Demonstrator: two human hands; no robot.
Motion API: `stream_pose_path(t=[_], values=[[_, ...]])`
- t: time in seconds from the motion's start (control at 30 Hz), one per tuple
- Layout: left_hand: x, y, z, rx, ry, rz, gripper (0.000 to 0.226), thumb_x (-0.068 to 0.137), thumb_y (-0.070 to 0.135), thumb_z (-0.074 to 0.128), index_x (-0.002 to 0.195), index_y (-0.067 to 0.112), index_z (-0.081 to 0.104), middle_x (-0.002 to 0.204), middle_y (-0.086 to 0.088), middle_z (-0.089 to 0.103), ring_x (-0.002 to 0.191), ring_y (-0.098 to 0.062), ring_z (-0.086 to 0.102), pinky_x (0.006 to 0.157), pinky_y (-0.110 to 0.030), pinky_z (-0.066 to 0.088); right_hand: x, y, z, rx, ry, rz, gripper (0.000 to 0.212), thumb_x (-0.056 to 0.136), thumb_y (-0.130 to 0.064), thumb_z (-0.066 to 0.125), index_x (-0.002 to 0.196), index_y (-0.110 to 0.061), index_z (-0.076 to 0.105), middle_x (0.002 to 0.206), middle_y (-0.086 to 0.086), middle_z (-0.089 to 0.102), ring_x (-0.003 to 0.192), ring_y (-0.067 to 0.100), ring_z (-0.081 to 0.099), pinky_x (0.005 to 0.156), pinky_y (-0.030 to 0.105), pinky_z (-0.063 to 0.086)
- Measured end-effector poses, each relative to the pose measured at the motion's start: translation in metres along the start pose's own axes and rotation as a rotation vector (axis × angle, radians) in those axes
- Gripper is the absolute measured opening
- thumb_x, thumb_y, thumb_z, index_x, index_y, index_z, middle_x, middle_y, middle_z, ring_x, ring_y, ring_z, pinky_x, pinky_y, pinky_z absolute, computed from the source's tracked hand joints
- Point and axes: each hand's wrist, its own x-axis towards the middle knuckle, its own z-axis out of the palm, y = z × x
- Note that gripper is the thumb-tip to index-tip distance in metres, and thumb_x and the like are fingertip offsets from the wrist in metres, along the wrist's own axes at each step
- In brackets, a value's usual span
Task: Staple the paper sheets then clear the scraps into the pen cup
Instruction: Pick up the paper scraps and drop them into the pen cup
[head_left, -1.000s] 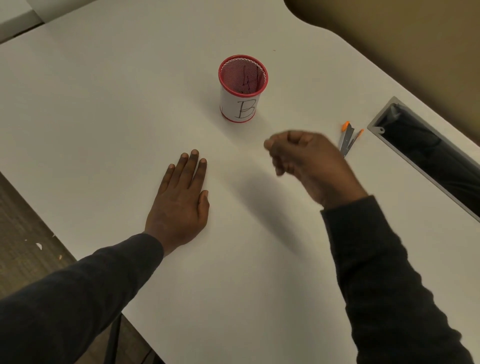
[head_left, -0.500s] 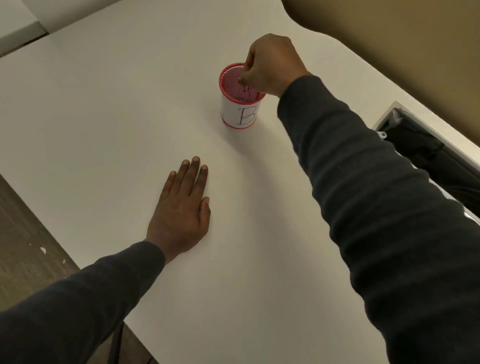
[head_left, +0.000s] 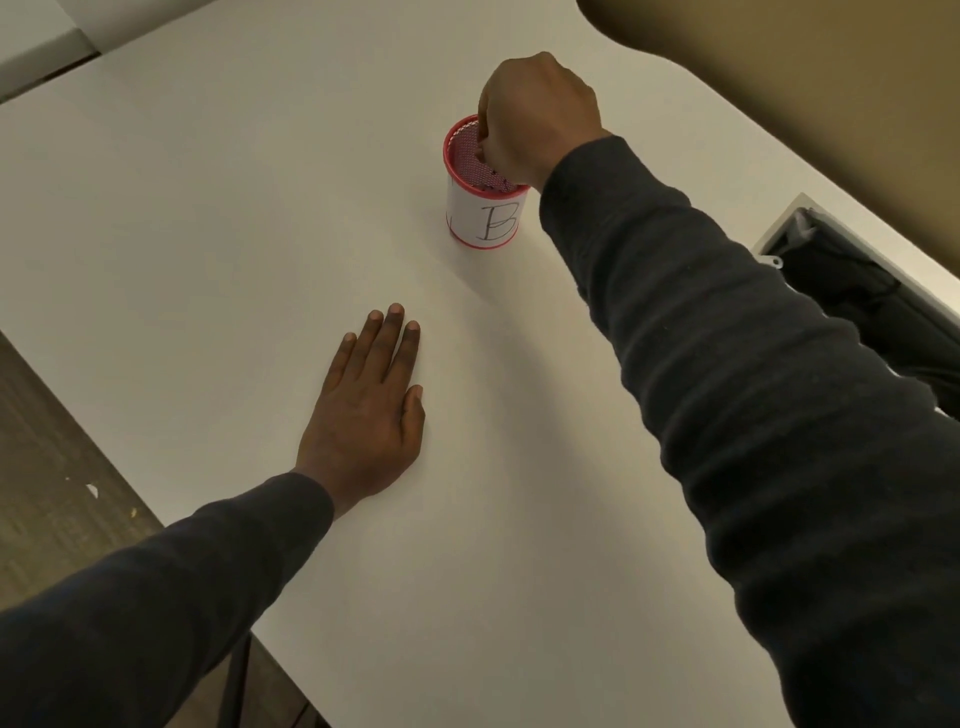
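A red mesh pen cup (head_left: 484, 222) with a white label marked "B" stands on the white desk (head_left: 208, 218), toward the far side. My right hand (head_left: 537, 111) hangs over the cup's right rim with the fingers curled down, the fingertips dipping inside. What they hold, if anything, is hidden. My left hand (head_left: 369, 410) lies flat, palm down, on the desk nearer to me and to the left of the cup, holding nothing. No paper sheets, stapler or scraps show in this view.
A dark cable slot with a grey frame (head_left: 857, 296) is cut into the desk at the right, partly behind my right sleeve. The desk's left edge drops to a wood floor (head_left: 47, 467). A tan wall lies beyond the far right corner.
My right hand went from mid-desk up to the pen cup and now sits lower over its rim. The orange-tipped item by the slot is hidden behind my sleeve. My left hand stayed put.
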Motion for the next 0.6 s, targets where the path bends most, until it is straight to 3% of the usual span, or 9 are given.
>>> stream_pose_path(t=[0.27,0.43,0.6], values=[[0.001,0.000,0.000,0.000,0.009,0.003,0.066,0.100,0.036,0.023,0.161,0.011,0.015,0.171,-0.008,0.006,0.158,-0.022,0.002,0.128,-0.046,0.013,-0.002,-0.004,0.001,0.009,0.042,-0.006,0.035,0.098,-0.023,0.059,0.130,-0.009,0.060,0.128,0.013,0.063,0.115,0.030,0.062,0.098,0.035,0.048],[0.000,0.001,0.000,0.001,0.024,0.005,0.066,0.100,0.034,0.025,0.161,0.010,0.017,0.170,-0.009,0.009,0.158,-0.023,0.004,0.128,-0.046,0.014,-0.007,-0.001,0.001,0.020,0.027,-0.099,0.031,0.097,-0.012,0.057,0.127,-0.007,0.060,0.128,0.014,0.062,0.117,0.030,0.060,0.099,0.034,0.049],[0.000,0.001,0.000,0.005,0.031,0.014,0.065,0.100,0.033,0.027,0.160,0.008,0.019,0.170,-0.011,0.011,0.158,-0.024,0.006,0.127,-0.047,0.014,-0.025,0.007,-0.003,0.230,0.188,-0.052,0.025,0.095,-0.019,0.056,0.117,-0.017,0.068,0.118,0.000,0.067,0.106,0.012,0.061,0.090,0.015,0.046]])
